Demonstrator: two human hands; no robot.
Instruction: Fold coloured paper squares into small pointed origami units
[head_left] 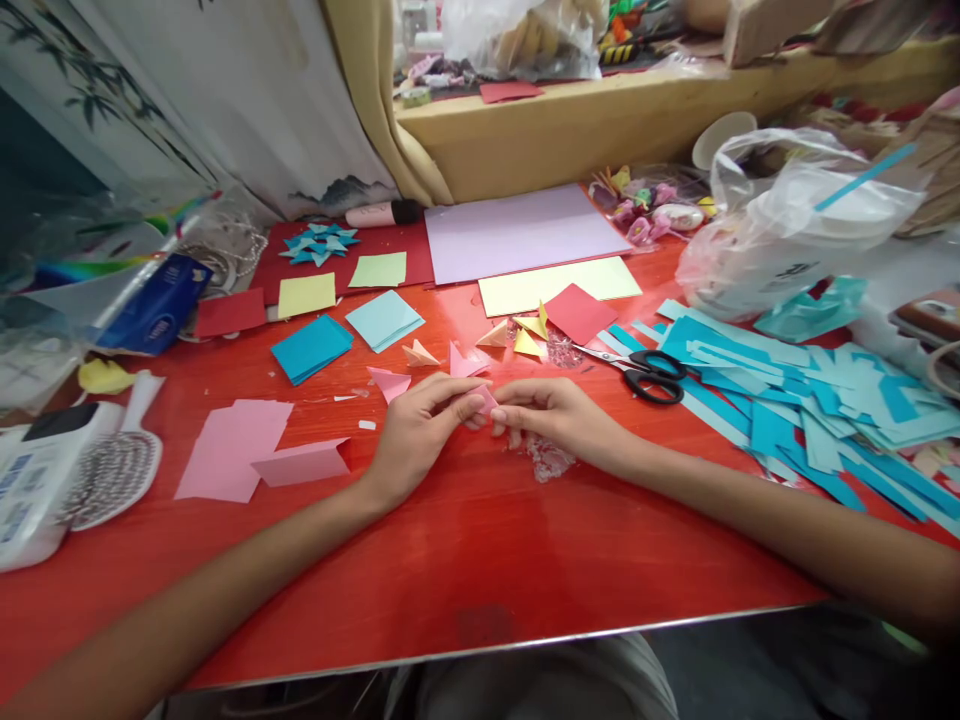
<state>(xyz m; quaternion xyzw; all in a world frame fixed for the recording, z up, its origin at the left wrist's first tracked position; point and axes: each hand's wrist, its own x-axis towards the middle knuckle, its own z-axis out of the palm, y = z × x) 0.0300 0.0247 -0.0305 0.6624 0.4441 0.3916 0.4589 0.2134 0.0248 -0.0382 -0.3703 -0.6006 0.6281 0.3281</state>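
Note:
Between the fingertips of both hands is a small folded piece of pink paper (486, 400). My left hand (426, 428) pinches it from the left, thumb on top. From the right, my right hand (551, 410) closes finger and thumb at its other edge. Just beyond lie folded pink pieces (390, 382), orange ones (420, 354) and yellow ones (529, 343). Flat pink sheets (231, 450) rest left of my left hand, beside a half-folded pink sheet (304, 462). Black-handled scissors (652, 375) lie open past my right wrist.
Blue paper strips (810, 400) pile up on the right, near a plastic bag with a cup (802, 220). Stacks of blue squares (311, 350) and a blue paper star (320, 243) lie further back. A hairbrush (120, 465) is at left. The red table's front edge (525, 645) runs below my arms.

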